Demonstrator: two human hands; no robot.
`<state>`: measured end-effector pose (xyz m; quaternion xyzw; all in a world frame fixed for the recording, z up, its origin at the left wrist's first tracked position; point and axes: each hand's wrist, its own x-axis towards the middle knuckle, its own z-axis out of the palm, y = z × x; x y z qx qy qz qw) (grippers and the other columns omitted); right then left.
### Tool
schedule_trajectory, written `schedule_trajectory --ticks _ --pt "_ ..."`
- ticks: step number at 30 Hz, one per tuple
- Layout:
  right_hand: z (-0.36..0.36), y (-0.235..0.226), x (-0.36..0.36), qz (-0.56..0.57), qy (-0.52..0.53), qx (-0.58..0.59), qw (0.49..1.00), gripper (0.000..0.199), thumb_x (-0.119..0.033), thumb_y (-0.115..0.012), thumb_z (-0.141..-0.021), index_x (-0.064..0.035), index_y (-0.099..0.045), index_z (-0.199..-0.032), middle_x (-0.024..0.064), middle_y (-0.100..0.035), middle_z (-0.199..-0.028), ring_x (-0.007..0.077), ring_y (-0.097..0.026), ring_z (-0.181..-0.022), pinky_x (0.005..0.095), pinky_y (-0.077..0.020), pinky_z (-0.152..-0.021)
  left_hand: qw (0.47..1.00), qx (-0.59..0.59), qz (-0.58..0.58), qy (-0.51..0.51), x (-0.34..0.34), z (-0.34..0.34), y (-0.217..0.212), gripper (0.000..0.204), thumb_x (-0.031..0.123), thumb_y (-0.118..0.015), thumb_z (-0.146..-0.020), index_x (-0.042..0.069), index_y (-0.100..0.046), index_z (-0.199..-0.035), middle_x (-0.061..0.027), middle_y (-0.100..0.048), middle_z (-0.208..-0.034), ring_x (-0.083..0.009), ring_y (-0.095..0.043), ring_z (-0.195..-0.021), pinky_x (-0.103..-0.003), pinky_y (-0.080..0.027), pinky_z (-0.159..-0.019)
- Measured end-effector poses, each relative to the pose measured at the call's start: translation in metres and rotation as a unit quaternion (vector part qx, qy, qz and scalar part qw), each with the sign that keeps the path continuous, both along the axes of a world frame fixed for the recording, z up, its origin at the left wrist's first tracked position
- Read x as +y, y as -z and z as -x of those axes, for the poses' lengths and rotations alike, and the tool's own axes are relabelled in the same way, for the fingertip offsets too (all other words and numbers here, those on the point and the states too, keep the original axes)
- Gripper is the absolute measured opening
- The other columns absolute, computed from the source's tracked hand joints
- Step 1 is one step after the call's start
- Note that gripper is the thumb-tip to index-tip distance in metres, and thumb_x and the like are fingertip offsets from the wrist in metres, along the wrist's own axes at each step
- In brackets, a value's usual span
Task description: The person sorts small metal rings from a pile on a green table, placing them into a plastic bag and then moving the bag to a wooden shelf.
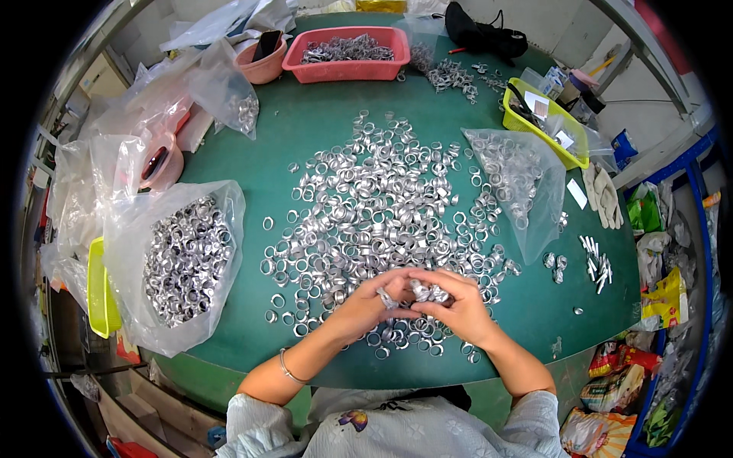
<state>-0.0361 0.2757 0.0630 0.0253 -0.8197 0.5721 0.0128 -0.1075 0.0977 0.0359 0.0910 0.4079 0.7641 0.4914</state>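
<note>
My left hand point(365, 307) and my right hand point(467, 311) meet over the near edge of a wide heap of silver metal rings point(374, 191). Curled fingers of the right hand hold a small cluster of metal rings point(430, 292). In the left hand, a metal ring point(387, 298) sits between thumb and fingers, which are closed; its exact grip is partly hidden. The fingertips of both hands come together at the top. More loose rings lie on the green table point(267, 160) below and around the hands.
At the left, a clear plastic bag point(233, 229) holds many metal parts. Another bag of rings point(527, 175) lies right of the heap. Farther back stand a pink tray point(290, 65) of small parts and a yellow-green basket point(586, 156). Gloves point(603, 198) and metal pins point(597, 266) lie at right.
</note>
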Motion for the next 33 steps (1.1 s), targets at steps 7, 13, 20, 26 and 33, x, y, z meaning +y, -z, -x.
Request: schedule_trajectory --ticks 7,13,20,26,33 --pt "-0.001 -0.006 0.007 0.086 0.011 -0.066 0.994 0.039 -0.003 -0.067 -0.075 -0.0066 -0.059 -0.113 0.0039 -0.061 -0.093 0.0053 -0.057 -0.076 0.0185 -0.0470 -0.054 0.995 -0.091 0.019 0.019 0.006 -0.004 0.008 0.034 0.023 -0.054 -0.090 0.002 -0.051 -0.116 -0.0052 -0.056 -0.098 -0.0134 -0.055 -0.083 -0.028 -0.049 -0.075" --pt "-0.003 -0.014 0.005 -0.034 0.004 0.000 0.999 0.043 -0.001 -0.070 -0.071 -0.0068 -0.058 -0.113 0.0054 -0.063 -0.094 0.0072 -0.058 -0.067 0.0201 -0.0476 -0.053 0.989 -0.134 0.016 0.069 0.009 -0.005 -0.004 0.041 0.024 -0.063 -0.084 0.001 -0.051 -0.117 -0.0007 -0.053 -0.081 -0.0083 -0.047 -0.065 -0.020 -0.037 -0.054" --pt "0.001 -0.007 0.001 -0.103 -0.012 0.136 0.985 0.051 -0.001 -0.077 -0.060 -0.0024 -0.059 -0.108 0.0105 -0.061 -0.104 0.0124 -0.058 -0.076 0.0202 -0.0478 -0.057 0.993 -0.107 -0.033 0.038 0.007 -0.005 0.005 0.040 0.018 -0.062 -0.085 0.001 -0.048 -0.118 -0.0008 -0.055 -0.088 -0.0042 -0.043 -0.059 -0.017 -0.036 -0.053" --pt "-0.010 -0.009 0.005 0.171 0.123 -0.056 0.976 0.031 0.009 -0.060 -0.074 0.0023 -0.056 -0.104 0.0072 -0.062 -0.090 0.0024 -0.047 -0.053 0.0147 -0.0362 -0.041 0.875 -0.014 -0.282 -0.394 -0.050 0.048 -0.031 0.036 0.013 -0.050 -0.090 0.004 -0.039 -0.124 -0.0120 -0.045 -0.124 -0.0032 -0.038 -0.061 -0.015 -0.037 -0.050" --pt "-0.008 -0.004 0.003 0.178 0.098 -0.054 0.978 0.017 0.003 -0.058 -0.081 0.0031 -0.058 -0.098 0.0055 -0.059 -0.077 0.0038 -0.044 -0.045 0.0158 -0.0319 -0.036 0.723 0.065 -0.193 -0.660 -0.076 0.060 -0.021 0.046 0.013 -0.045 -0.094 -0.002 -0.025 -0.133 -0.0162 -0.045 -0.125 -0.0049 -0.040 -0.064 -0.021 -0.044 -0.068"
